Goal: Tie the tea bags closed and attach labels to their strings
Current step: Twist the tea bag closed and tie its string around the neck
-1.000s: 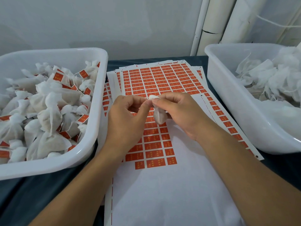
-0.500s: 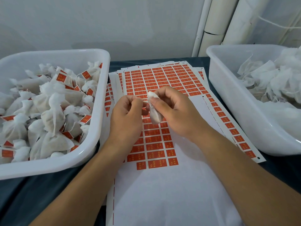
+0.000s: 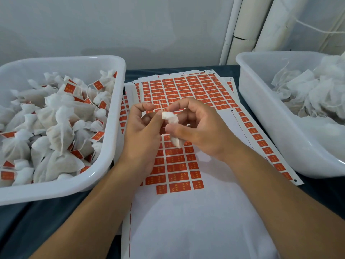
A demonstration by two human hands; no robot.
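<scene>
Held above the stack of white sheets of small orange rectangular labels (image 3: 186,90), just nearer than its unpeeled rows: one small white gauzy fabric tea bag (image 3: 170,126), now tilted and hanging lower than a second ago, when sat upright between both hands. Right hand (image 3: 201,131) curled round the bag, thumb pressed across its middle, forefinger arched over the gathered top. Left hand (image 3: 143,135) drawn slightly apart from the bag, fingers (image 3: 147,106) loosely curled and pinched near the bag's neck, apparently on a thin white string (image 3: 160,105), though barely visible. Judged a tightening pull: tie probably being drawn closed, label not yet attached to this bag. Left of the label stack, a white plastic tub (image 3: 115,128) heaped with tied, orange-tagged bags; right of the stack, a second white plastic tub (image 3: 261,116) of loose untied white bags, cut off at the frame edge. Beneath the stack, a dark cloth-covered surface (image 3: 28,221). Hidden: the knot itself behind the fingers, the string's full run, the print on the labels.
</scene>
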